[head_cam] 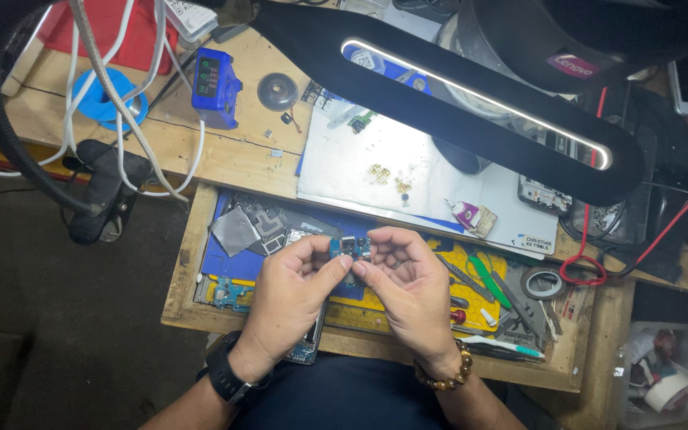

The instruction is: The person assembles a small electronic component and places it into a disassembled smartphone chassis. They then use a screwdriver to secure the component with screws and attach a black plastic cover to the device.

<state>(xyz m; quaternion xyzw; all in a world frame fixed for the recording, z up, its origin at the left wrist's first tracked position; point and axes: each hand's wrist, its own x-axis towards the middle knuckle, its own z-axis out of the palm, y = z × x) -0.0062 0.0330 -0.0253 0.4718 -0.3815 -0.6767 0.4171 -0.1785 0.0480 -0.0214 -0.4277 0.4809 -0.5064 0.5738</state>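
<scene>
A small blue circuit board [350,248] with dark camera modules is pinched between both hands above a pulled-out wooden drawer [187,239]. My left hand [292,291], with a black watch at the wrist, grips its left side with thumb and fingers. My right hand [409,283], with a brown bead bracelet at the wrist, grips its right side. Under my left wrist lies an opened phone body [310,342], partly hidden.
The drawer holds a blue mat [228,263], metal shields [236,229], green-handled pliers [486,279], tweezers and a tape roll [544,283]. On the bench behind lie a white paper sheet [376,171] with small parts, a blue device [216,86], white cables and a long black lamp bar [471,95].
</scene>
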